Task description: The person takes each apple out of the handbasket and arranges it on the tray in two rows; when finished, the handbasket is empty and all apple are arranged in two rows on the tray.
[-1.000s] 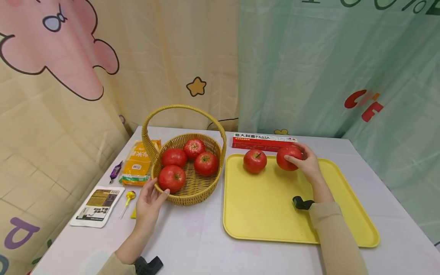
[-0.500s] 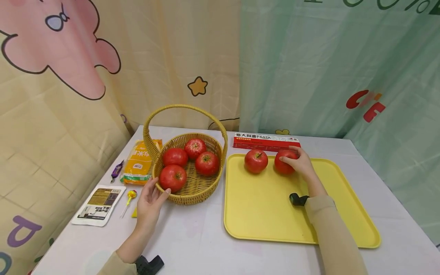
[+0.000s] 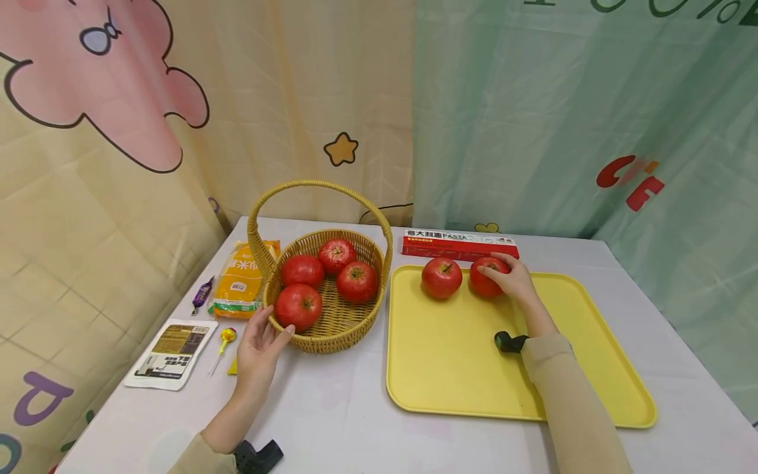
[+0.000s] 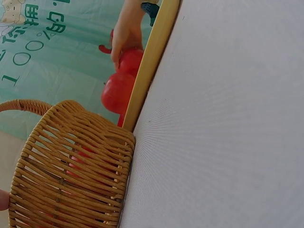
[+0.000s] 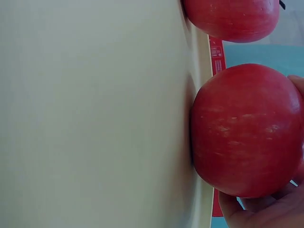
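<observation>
My right hand (image 3: 514, 284) grips a red apple (image 5: 247, 133), thumb on one side and fingers round the other. That apple sits low at the far edge of the yellow tray (image 3: 456, 368), right of a second apple (image 3: 441, 278) on the same tray. At the left, my left hand (image 3: 258, 345) holds the near left rim of a wicker basket (image 3: 334, 342), its thumb over the rim. Several red apples (image 3: 357, 282) lie inside the basket, whose tall arched handle stands up. In the left wrist view, basket weave (image 4: 71, 166) hides most of the fruit.
A red pasta box (image 3: 458, 245) lies behind the tray. Left of the basket are an orange food bag (image 3: 239, 280), a purple-wrapped candy (image 3: 202, 295), a lollipop (image 3: 226, 337) and a white pouch (image 3: 170, 354). Printed curtains (image 3: 503, 118) hang behind the table.
My right hand has moved slightly left with the apple, bringing it down closer to the other apple on the tray. My left hand stays at the basket rim.
</observation>
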{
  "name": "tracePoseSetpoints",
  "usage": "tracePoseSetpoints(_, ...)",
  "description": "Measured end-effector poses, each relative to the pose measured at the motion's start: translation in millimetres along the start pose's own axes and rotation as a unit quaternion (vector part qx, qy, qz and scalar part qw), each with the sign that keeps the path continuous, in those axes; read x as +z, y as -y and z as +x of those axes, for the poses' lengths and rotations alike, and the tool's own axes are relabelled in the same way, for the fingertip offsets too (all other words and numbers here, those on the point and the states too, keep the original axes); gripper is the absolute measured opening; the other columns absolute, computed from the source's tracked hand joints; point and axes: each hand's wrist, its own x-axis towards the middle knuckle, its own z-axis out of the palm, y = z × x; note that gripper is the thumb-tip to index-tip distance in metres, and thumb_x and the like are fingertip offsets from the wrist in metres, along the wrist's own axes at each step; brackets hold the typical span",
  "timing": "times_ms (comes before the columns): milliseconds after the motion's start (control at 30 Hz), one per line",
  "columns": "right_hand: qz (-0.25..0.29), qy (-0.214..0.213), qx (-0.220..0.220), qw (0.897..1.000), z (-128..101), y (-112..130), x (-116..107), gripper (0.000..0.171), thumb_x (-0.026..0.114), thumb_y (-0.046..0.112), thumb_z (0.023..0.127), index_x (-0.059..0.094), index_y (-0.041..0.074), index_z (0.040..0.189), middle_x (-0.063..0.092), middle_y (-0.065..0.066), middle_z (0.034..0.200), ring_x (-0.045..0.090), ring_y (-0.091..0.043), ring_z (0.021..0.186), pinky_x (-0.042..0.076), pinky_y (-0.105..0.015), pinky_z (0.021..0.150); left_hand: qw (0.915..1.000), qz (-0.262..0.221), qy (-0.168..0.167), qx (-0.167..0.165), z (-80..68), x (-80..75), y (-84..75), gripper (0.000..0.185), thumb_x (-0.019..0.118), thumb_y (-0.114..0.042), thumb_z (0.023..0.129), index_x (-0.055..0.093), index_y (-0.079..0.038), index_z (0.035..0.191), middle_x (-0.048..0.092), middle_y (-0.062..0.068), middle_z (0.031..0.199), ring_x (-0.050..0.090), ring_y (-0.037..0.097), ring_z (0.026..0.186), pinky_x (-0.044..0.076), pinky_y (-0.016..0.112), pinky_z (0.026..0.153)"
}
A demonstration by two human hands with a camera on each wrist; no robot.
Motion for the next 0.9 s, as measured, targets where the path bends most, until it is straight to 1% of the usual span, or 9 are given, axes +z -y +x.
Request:
tracePoseSetpoints(133,-0.013,0.009,-0.005,1.000,-0.7,1.0,-0.8,0.075,0.063,0.043,0.088,0.031,0.006,0.145,0.032,-0.027,0.140,0.032,-0.044,0.125,0.038,-0.054,0.102,1.0000,-0.001,-0.001,-0.003,0.7,-0.1,1.1,0.061,0.063,-0.009,0.090,0.033,-0.002,0.143,0.010,0.001,0.156,0.022,0.019,0.139,0.030,0.028,0.107)
tracePoseSetpoints(200,-0.012,0.002,-0.013,1.000,-2.5,2.9,-2.1,0.079,0.064,0.045,0.086,0.030,0.005,0.146,0.032,-0.026,0.142,0.031,-0.043,0.127,0.036,-0.054,0.104,1.0000,-0.001,-0.002,-0.004,0.9,-0.1,1.2,0.061,0.063,-0.009,0.090,0.033,-0.002,0.142,0.011,0.002,0.156,0.022,0.019,0.139,0.031,0.027,0.106)
tracePoseSetpoints(333,0.004,-0.041,-0.030,0.999,-11.7,16.3,-4.2,0.085,0.064,0.049,0.084,0.026,0.007,0.147,0.030,-0.020,0.147,0.027,-0.039,0.132,0.030,-0.056,0.107,1.0000,0.000,-0.006,-0.005,1.3,-0.3,1.1,0.060,0.064,-0.009,0.089,0.035,-0.002,0.141,0.013,0.002,0.155,0.024,0.019,0.139,0.033,0.026,0.105)
tracePoseSetpoints(467,0.043,-0.090,-0.059,0.993,-21.0,39.9,-3.3,0.080,0.064,0.049,0.084,0.028,0.013,0.147,0.031,-0.013,0.149,0.027,-0.032,0.135,0.030,-0.053,0.108,0.9999,0.005,-0.010,-0.007,0.9,-0.7,0.3,0.059,0.064,-0.009,0.089,0.036,-0.003,0.141,0.014,0.002,0.155,0.024,0.019,0.139,0.033,0.026,0.105)
tracePoseSetpoints(567,0.104,-0.113,-0.108,0.982,-17.8,47.7,3.1,0.071,0.067,0.043,0.084,0.036,0.018,0.142,0.038,-0.007,0.145,0.032,-0.025,0.133,0.037,-0.041,0.107,0.9999,0.006,-0.011,-0.010,1.0,-0.8,0.4,0.059,0.064,-0.010,0.089,0.036,-0.004,0.141,0.014,0.001,0.155,0.025,0.018,0.138,0.033,0.026,0.105)
tracePoseSetpoints(633,0.146,-0.112,-0.142,0.973,-16.8,54.2,9.1,0.065,0.070,0.037,0.083,0.040,0.020,0.139,0.042,-0.004,0.142,0.035,-0.022,0.132,0.039,-0.035,0.106,0.9999,0.005,-0.011,-0.009,1.5,-0.6,0.8,0.060,0.064,-0.010,0.089,0.036,-0.004,0.141,0.014,0.001,0.155,0.025,0.018,0.138,0.033,0.026,0.105)
tracePoseSetpoints(733,0.188,-0.103,-0.189,0.958,-27.8,75.9,20.5,0.059,0.070,0.030,0.084,0.043,0.018,0.136,0.046,-0.004,0.138,0.040,-0.021,0.128,0.040,-0.033,0.105,1.0000,-0.002,-0.008,-0.003,1.7,0.0,1.0,0.060,0.064,-0.008,0.089,0.035,-0.002,0.141,0.013,0.003,0.155,0.024,0.019,0.139,0.032,0.027,0.106)
tracePoseSetpoints(833,0.210,-0.089,-0.214,0.950,-55.2,114.9,31.1,0.054,0.065,0.022,0.089,0.041,0.010,0.135,0.047,-0.009,0.135,0.043,-0.023,0.125,0.038,-0.039,0.107,0.9999,-0.008,-0.006,0.001,1.6,0.6,1.3,0.060,0.063,-0.006,0.089,0.034,-0.001,0.141,0.012,0.004,0.155,0.023,0.020,0.139,0.031,0.029,0.107)
tracePoseSetpoints(900,0.240,-0.083,-0.239,0.937,-63.6,127.8,40.0,0.051,0.065,0.016,0.089,0.041,0.007,0.134,0.049,-0.010,0.132,0.046,-0.022,0.122,0.040,-0.036,0.105,0.9999,-0.011,-0.007,0.002,1.6,0.9,1.5,0.060,0.063,-0.006,0.089,0.034,-0.001,0.141,0.012,0.004,0.155,0.023,0.020,0.139,0.031,0.029,0.107)
